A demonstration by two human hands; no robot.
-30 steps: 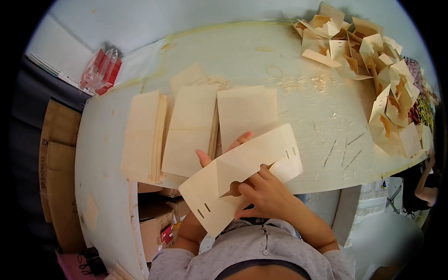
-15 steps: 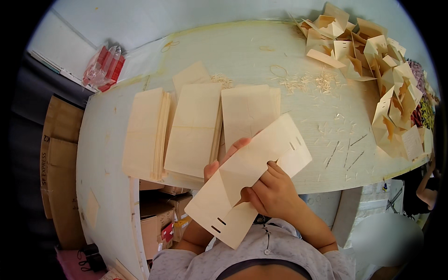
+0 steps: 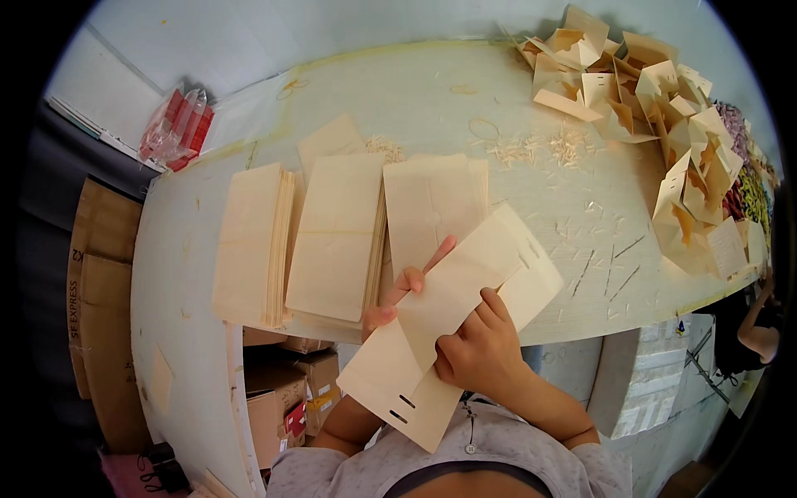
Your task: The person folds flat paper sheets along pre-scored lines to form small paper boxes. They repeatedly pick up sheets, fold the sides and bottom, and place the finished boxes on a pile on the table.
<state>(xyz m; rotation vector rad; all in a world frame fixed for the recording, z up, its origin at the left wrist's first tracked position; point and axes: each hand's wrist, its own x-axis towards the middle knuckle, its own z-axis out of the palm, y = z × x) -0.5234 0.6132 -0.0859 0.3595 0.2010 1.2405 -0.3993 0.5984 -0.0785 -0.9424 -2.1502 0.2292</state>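
Observation:
A pale cream card sheet (image 3: 452,282), folded, with pairs of short slots at both ends, is held tilted over the table's near edge. On its far-left edge, the fingers of my left hand (image 3: 403,290) are wrapped round it, one finger stretched out past the edge; the rest of that hand is hidden beneath. My right hand (image 3: 483,344) is curled on the card's upper face, its fingers bent in at the middle flaps. Beyond it lie stacks of flat cream sheets: a left stack (image 3: 249,241), a banded middle stack (image 3: 339,232) and a right one (image 3: 432,195).
A heap of folded cream pieces (image 3: 614,91) fills the far right of the table (image 3: 382,91). Small cut-out scraps (image 3: 564,149) lie scattered nearby. Red plastic-wrapped packs (image 3: 176,129) stand at far left, cardboard boxes (image 3: 307,373) below the table. Another person's arm (image 3: 757,336) shows at right.
My right hand has pressed closer onto the card, covering the cut-out opening seen before. A finger of my left hand now stretches further out, and the card has shifted slightly.

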